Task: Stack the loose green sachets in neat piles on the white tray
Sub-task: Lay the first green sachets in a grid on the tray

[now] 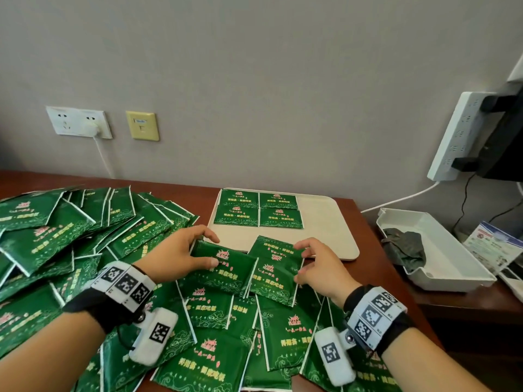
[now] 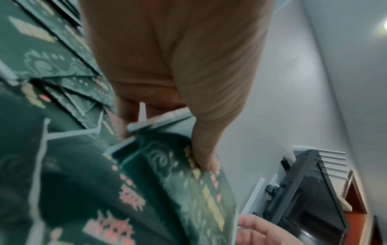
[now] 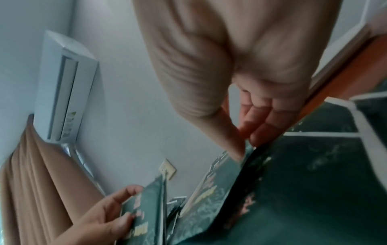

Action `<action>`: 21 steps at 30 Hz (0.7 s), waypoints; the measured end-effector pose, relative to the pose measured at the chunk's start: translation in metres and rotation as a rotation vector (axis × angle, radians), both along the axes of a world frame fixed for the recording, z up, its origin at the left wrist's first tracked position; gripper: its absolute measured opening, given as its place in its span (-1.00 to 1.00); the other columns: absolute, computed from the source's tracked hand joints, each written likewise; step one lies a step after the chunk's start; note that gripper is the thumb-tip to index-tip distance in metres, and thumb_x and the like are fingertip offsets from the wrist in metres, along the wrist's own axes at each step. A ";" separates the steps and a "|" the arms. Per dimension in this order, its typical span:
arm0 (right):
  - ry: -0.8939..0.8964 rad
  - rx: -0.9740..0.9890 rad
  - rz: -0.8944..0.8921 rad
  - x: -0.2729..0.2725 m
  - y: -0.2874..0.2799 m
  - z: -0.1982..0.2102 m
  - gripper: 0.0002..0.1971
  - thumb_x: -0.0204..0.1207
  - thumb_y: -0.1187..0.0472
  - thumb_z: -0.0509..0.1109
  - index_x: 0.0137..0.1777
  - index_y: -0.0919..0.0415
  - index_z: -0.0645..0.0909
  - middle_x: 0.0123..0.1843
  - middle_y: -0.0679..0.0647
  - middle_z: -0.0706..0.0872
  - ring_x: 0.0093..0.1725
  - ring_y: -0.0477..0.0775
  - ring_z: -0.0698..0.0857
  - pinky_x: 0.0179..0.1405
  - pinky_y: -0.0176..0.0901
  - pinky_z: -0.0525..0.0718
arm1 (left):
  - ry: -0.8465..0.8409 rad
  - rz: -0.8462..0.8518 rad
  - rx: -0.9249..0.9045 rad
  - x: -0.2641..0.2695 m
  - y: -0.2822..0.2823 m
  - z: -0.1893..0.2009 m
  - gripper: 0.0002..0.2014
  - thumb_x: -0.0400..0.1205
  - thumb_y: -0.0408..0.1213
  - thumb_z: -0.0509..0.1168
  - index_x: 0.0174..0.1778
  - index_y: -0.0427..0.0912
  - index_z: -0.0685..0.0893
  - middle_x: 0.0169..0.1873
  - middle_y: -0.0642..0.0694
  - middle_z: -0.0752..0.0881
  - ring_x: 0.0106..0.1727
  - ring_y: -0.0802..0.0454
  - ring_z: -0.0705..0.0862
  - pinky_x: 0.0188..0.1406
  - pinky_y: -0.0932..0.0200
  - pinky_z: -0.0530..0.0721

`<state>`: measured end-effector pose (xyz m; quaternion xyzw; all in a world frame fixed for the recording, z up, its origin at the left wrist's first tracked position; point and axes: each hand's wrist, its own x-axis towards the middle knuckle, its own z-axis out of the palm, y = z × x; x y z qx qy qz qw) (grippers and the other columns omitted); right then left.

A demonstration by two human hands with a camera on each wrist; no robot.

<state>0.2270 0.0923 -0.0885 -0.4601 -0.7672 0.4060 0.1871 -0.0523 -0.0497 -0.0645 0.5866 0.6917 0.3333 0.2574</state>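
Loose green sachets (image 1: 70, 239) lie heaped over the left and front of the brown table. The white tray (image 1: 325, 224) sits behind, with sachets laid two by two (image 1: 257, 210) at its far left. My left hand (image 1: 210, 248) pinches the left edge of a green sachet (image 1: 226, 267) between thumb and fingers, just in front of the tray. In the left wrist view the hand (image 2: 167, 144) holds this sachet (image 2: 184, 179) the same way. My right hand (image 1: 300, 261) pinches the right edge of overlapping sachets (image 1: 276, 264); the right wrist view shows thumb and fingers (image 3: 247, 142) closed on a sachet's edge (image 3: 220, 187).
A white plastic box (image 1: 441, 267) with a dark cloth stands on a lower surface at the right, leaflets (image 1: 492, 244) beside it. A power strip (image 1: 461, 134) and wall sockets (image 1: 79, 121) with cables hang on the wall. The table's right edge runs past the tray.
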 end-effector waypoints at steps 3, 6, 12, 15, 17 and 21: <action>0.155 -0.065 -0.093 0.001 0.000 -0.002 -0.59 0.43 0.49 0.56 0.11 0.04 0.57 0.16 0.16 0.55 -0.12 0.11 0.70 0.03 0.22 0.82 | -0.023 0.039 0.053 -0.006 0.000 -0.004 -0.61 0.48 -0.06 0.54 0.16 0.35 0.60 0.21 0.22 0.71 0.23 0.16 0.71 0.33 -0.17 0.67; -0.022 -0.115 -0.132 0.000 0.001 -0.003 -0.42 0.31 0.03 0.74 0.15 0.05 0.43 0.14 0.07 0.50 0.04 0.10 0.67 -0.23 -0.06 0.80 | -0.017 0.052 0.072 -0.005 0.005 0.005 -0.62 0.46 0.00 0.52 0.15 0.35 0.61 0.25 0.19 0.67 0.25 0.12 0.69 0.37 -0.22 0.63; -0.177 -0.126 -0.051 -0.009 -0.001 -0.004 -0.17 0.14 0.04 0.83 0.30 0.00 0.39 0.03 0.01 0.64 0.04 0.05 0.66 -0.15 -0.15 0.59 | -0.105 -0.016 0.123 0.006 0.040 0.045 -0.73 0.54 -0.26 0.51 0.12 0.04 0.69 -0.15 -0.07 0.85 -0.18 -0.10 0.85 -0.16 -0.02 0.83; -0.041 -0.178 -0.108 -0.011 -0.004 -0.010 -0.31 0.20 0.28 0.79 0.25 0.03 0.49 -0.07 0.07 0.68 -0.10 0.04 0.68 -0.13 -0.13 0.68 | -0.135 0.007 0.171 0.012 0.059 0.046 -0.73 0.53 -0.24 0.54 0.10 0.06 0.71 -0.11 -0.03 0.84 -0.14 0.01 0.84 -0.01 0.03 0.79; 0.013 -0.171 -0.131 -0.010 -0.005 -0.015 -0.38 0.23 0.35 0.77 0.18 -0.01 0.52 -0.10 0.09 0.70 -0.13 0.04 0.70 -0.02 -0.06 0.71 | -0.165 0.011 0.157 0.012 0.069 0.037 -0.72 0.50 -0.18 0.56 0.09 0.14 0.72 0.07 0.04 0.79 0.03 0.02 0.81 0.23 -0.10 0.72; 0.047 -0.132 -0.158 -0.009 -0.005 -0.020 -0.31 0.13 0.34 0.79 0.14 -0.12 0.51 0.07 0.09 0.70 0.05 0.10 0.73 0.06 0.00 0.75 | -0.212 0.007 0.113 0.011 0.074 0.014 -0.71 0.49 -0.12 0.56 0.09 0.18 0.72 0.23 0.09 0.72 0.10 0.02 0.79 0.32 -0.25 0.67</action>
